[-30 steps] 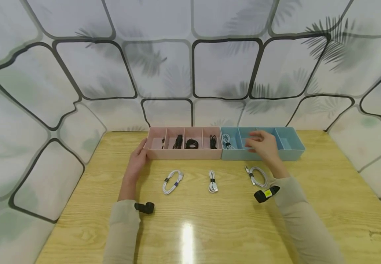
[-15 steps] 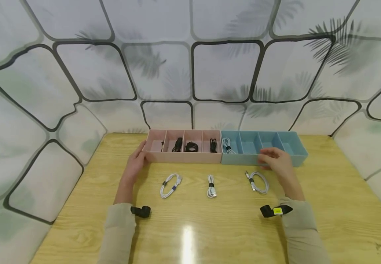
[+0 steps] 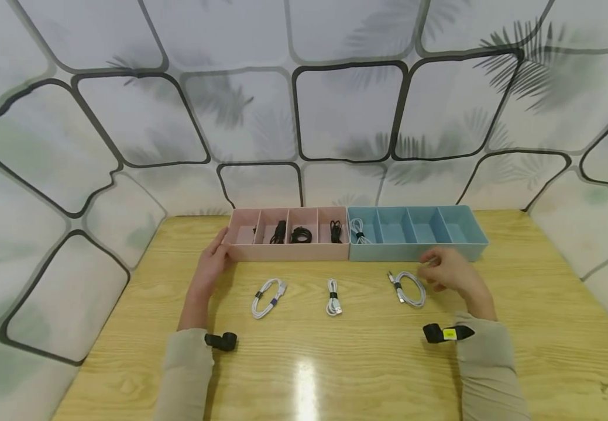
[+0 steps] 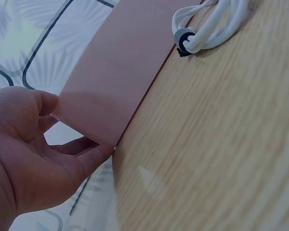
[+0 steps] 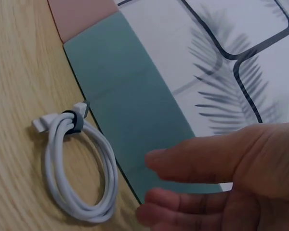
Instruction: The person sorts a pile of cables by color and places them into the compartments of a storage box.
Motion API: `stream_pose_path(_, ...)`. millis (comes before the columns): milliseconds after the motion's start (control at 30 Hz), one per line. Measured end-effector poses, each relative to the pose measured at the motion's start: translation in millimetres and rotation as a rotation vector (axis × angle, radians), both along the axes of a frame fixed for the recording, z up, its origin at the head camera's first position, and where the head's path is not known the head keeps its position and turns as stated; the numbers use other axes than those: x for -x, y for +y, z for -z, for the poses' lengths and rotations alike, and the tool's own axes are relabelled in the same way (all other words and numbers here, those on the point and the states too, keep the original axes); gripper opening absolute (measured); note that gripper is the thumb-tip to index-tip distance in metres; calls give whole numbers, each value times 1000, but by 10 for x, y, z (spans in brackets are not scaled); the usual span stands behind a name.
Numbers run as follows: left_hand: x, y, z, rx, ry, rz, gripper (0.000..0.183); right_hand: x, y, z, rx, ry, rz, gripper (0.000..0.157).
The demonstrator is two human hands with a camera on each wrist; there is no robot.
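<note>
Coiled white cable (image 3: 409, 287): on the table (image 3: 367, 362), at 9 o'clock just beside the right hand (image 3: 453, 275).
Right hand: fingers loose, extended, holding nothing.
Left hand (image 3: 211, 266): fingers straight against the pink tray (image 3: 288, 252) end, 9 o'clock side.
Blue tray (image 3: 414, 251): at 12 o'clock from the cable.

In the left wrist view, the white cable (image 4: 216, 24) at the upper right is cut off by the top edge, and the pink tray (image 4: 118, 72) shows only one outer wall. The left hand (image 4: 33, 159) runs off the lower left. In the head view, the black items in the pink tray's compartments (image 3: 289, 234) are too small to identify. In the right wrist view, the right hand (image 5: 231, 183) is blurred and cropped at the lower right.
</note>
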State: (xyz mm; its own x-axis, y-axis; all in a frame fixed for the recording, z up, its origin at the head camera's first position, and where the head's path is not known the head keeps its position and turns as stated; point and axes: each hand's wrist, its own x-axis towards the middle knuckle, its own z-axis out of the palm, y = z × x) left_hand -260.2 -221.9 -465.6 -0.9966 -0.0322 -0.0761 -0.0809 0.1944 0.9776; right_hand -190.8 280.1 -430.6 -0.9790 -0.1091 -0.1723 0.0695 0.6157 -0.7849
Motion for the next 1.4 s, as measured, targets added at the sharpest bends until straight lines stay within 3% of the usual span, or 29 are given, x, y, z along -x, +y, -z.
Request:
stream_pose_path(200,-11,28,14,-34,-17,-14,50,-10,7,55,-127,-95,-39,34)
stream_pose_path(367,-4,69,31,-40,-16,-36,49,-9,-9,98,-156,-86,-64,19)
stream_pose_path(567,4,85,33,-57,-26,-40,49,-29,-32,154,-166,-65,-84,11)
stream_pose_path(1100,6,31,11,-71,-54,-4,53,-18,34,164,52,-22,-54,17)
stream_pose_path(1400,25,21,-17,-68,-41,-32,54,150,6,-35,137,84,32,28)
